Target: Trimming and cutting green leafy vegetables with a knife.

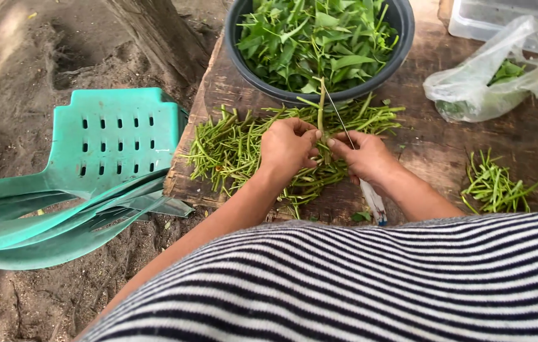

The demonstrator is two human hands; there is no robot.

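We look down on a wooden table (446,139) where both hands meet over a heap of green stems (243,145). The left hand (286,147) is closed around a single upright stem (321,104), pinching it low down between thumb and fingertips — the stem rises from the grip toward the rim of the dark bowl (236,50) just behind. The right hand (365,155) is curled around a thin knife (343,123); its blade slants up and left, lying right beside the held stem, and the pale handle end (374,204) pokes out below the wrist. We cannot tell whether the blade actually touches the stem.

The bowl sits at the far edge of the table and is filled with leaves (319,35). The heap of stems spreads across the boards between the bowl and the hands, mostly to the left. A smaller bundle of stems (493,187) lies well apart on the right, near a clear plastic bag (490,79) with some greens inside. A clear plastic box (509,19) stands at the top right corner — and a green plastic chair (104,164) lies tipped over on the sandy ground to the left
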